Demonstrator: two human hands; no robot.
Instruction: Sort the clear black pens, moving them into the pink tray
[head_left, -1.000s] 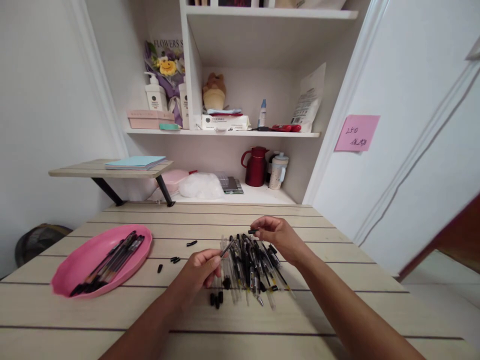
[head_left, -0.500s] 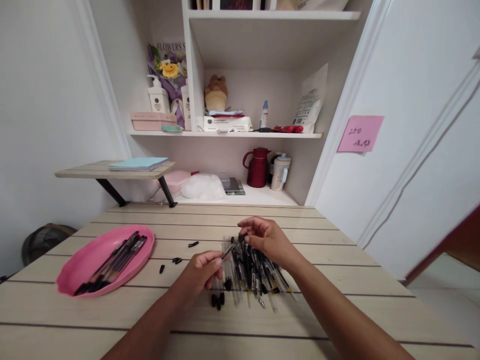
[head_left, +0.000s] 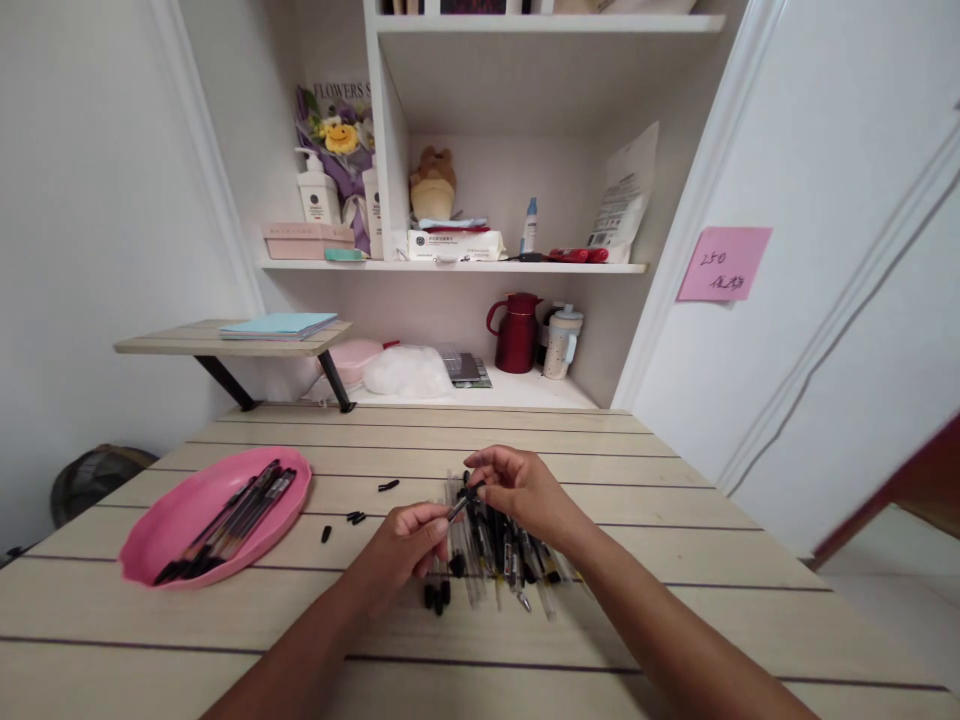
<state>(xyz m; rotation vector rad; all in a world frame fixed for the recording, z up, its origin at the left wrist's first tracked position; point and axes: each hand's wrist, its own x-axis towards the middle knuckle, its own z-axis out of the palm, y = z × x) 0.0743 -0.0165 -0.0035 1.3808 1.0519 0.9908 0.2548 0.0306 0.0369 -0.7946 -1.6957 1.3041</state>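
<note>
My left hand (head_left: 411, 540) is closed on a slim pen barrel (head_left: 456, 508) that slants up to the right. At its upper end, my right hand (head_left: 514, 485) pinches a small black pen cap (head_left: 472, 492), which meets the barrel's tip. Below both hands lies a pile of pen parts (head_left: 499, 550): clear tubes, black caps and refills, some with yellow ends. Several short black pieces (head_left: 435, 597) sit at the near left of the pile. Fingers hide part of the barrel and the cap.
To the left, a pink oval tray (head_left: 154, 525) holds several assembled-looking pens (head_left: 244, 520). Small black parts (head_left: 355, 517) lie between tray and pile. Behind the table stand a raised wooden shelf (head_left: 187, 340), a red jug (head_left: 516, 335) and a pale tumbler (head_left: 561, 345).
My right hand has moved left and slightly down, bringing the black cap onto the tip of the barrel in my left hand. The left hand has barely moved.
</note>
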